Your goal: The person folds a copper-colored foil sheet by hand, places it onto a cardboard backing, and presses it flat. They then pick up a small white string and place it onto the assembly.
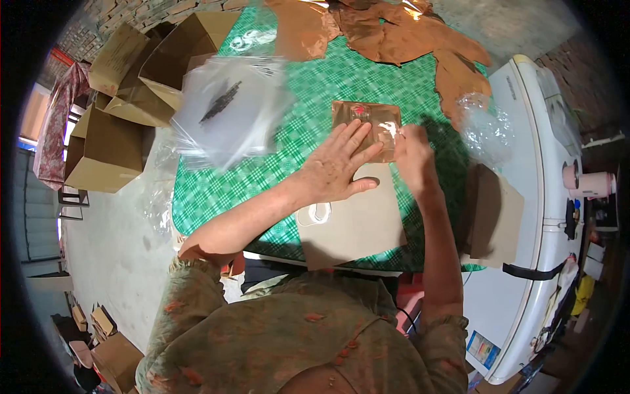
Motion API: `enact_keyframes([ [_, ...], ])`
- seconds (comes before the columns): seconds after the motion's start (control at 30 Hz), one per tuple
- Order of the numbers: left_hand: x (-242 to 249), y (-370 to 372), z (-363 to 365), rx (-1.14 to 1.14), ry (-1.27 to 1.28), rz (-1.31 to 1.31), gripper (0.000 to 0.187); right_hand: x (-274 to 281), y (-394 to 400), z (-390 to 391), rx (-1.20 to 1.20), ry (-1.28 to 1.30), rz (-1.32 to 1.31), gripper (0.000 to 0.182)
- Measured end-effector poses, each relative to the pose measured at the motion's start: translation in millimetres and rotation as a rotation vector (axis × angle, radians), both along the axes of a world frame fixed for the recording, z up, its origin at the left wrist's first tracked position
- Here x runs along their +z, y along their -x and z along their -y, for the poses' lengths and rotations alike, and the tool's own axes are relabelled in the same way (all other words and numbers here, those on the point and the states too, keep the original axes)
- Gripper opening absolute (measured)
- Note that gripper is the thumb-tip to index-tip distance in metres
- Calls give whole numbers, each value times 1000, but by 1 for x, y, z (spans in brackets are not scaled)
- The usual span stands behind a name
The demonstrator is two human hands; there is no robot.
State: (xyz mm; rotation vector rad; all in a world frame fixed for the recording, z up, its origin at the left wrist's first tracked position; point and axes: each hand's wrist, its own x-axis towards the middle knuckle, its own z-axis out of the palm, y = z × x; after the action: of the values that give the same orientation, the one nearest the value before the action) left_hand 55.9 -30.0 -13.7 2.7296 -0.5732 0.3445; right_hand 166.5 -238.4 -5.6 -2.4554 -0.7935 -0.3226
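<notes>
My left hand [338, 161] lies with fingers spread, its fingertips on a shiny brown packet [387, 118] with a red mark near its far edge. The thumb reaches over a beige paper sheet [357, 226] that runs toward the table's near edge. A white looped cord [319, 213] shows on the left part of that sheet. At the packet's right edge, my right hand [416, 157] is closed with its fingers curled in a pinch; what sits between the fingertips is hidden.
A green checked tablecloth [315, 82] covers the table. Clear plastic sleeves [256, 118] are stacked at left, brown crumpled sheets [394, 33] lie at the far side. Crumpled clear plastic [485, 128] and a cardboard piece [495, 217] are right, beside a white fridge [525, 197]. Open cardboard boxes [108, 154] stand left.
</notes>
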Motion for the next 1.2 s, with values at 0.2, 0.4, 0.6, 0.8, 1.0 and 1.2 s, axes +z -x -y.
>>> enact_keyframes([
  [0.2, 2, 1, -1, -2, 0, 7, 84, 21, 25, 4, -29, -5, 255, 36],
  [0.4, 2, -1, -1, -9, 18, 27, 79, 16, 66, 7, 161, 282, 219, 70],
  [0.6, 5, 0, -2, -21, 14, 37, 69, -2, 65, 12, 105, 377, 119, 83],
  [0.8, -12, -7, -9, -48, 131, 112, 67, -2, 66, 10, 102, 359, 62, 84],
  [1.0, 14, -39, -34, 5, 113, 129, 66, -6, 66, 10, 98, 329, 31, 84],
  [1.2, 29, -87, -57, 125, 130, 13, 64, 0, 65, 9, 102, 330, -56, 83],
])
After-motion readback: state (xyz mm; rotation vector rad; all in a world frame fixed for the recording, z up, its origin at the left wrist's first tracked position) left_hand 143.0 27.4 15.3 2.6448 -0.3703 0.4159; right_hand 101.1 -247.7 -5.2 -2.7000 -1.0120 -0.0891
